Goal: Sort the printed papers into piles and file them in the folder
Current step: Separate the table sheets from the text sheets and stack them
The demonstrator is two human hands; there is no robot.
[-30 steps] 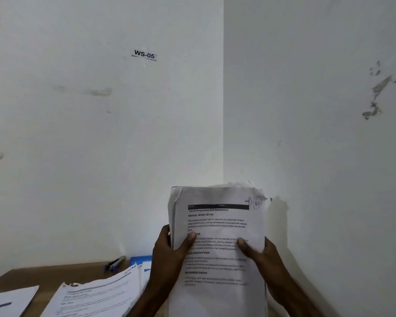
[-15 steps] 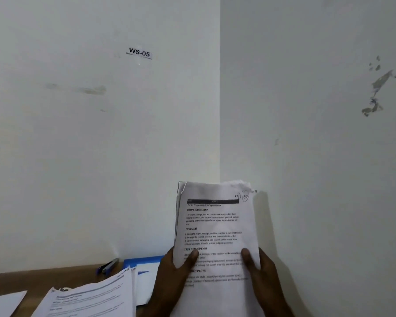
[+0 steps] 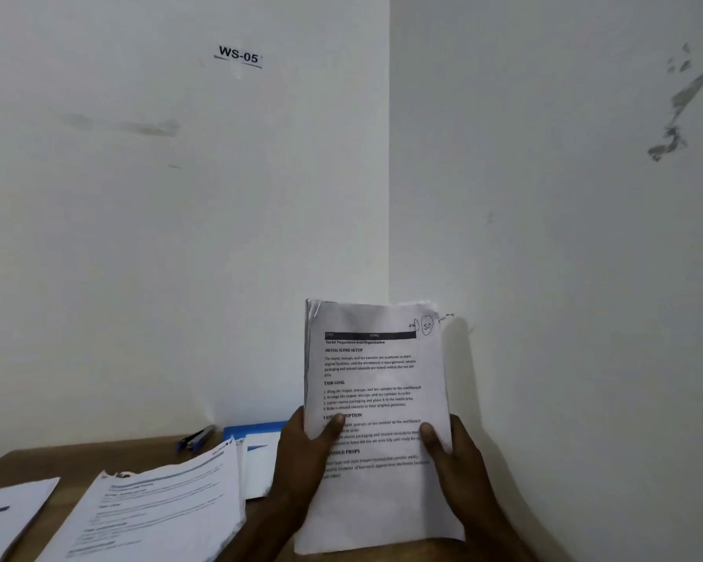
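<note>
A thick stack of printed papers [image 3: 376,371] stands upright in front of me, its top sheet facing me with black headings and a circled handwritten number at the top right. My left hand [image 3: 301,456] grips its left edge, thumb on the front. My right hand [image 3: 457,460] grips the right edge, thumb also on the page. The stack's bottom edge is at the wooden table [image 3: 57,460]. A blue folder [image 3: 256,431] lies flat behind my left hand, partly covered by white sheets.
A slanted pile of printed papers [image 3: 159,509] lies on the table to the left, with another sheet [image 3: 9,509] at the far left edge. A dark pen [image 3: 195,438] rests by the wall. White walls meet in a corner just behind the stack.
The view has tilted a little and the stack now shows lower to its bottom edge near the table. Both hands have slid down the stack's sides and keep their hold.
</note>
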